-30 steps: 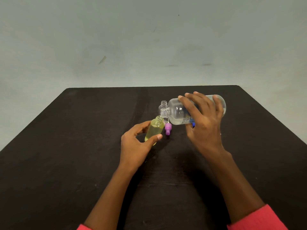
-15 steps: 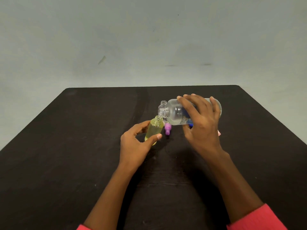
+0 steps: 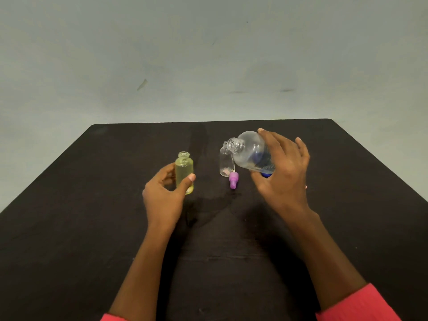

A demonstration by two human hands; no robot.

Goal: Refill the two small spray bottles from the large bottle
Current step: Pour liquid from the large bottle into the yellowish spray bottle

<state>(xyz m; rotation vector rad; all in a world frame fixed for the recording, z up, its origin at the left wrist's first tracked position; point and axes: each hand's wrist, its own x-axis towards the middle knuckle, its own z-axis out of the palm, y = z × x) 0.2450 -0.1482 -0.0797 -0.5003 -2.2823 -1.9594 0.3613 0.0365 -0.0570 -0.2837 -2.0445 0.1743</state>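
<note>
My left hand [image 3: 165, 195] holds a small yellow bottle [image 3: 184, 172] upright on the black table [image 3: 69, 216], thumb and fingers round its sides; its neck is uncapped and it holds liquid. My right hand [image 3: 281, 172] grips the large clear bottle [image 3: 249, 151] tilted in the air, open mouth pointing left and slightly up. Behind that mouth stands a small clear bottle [image 3: 224, 164], uncapped and seemingly empty. A purple spray cap [image 3: 233, 179] with its thin tube lies on the table in front of the clear bottle.
A blue cap [image 3: 266, 174] peeks out under the large bottle by my right palm. A small pink thing [image 3: 306, 187] shows at the right edge of my right hand. A pale wall rises behind the table's far edge.
My left hand has carried the yellow bottle leftward, away from the large bottle, and stood it upright. My right hand has tipped the large bottle back up from its pouring position.
</note>
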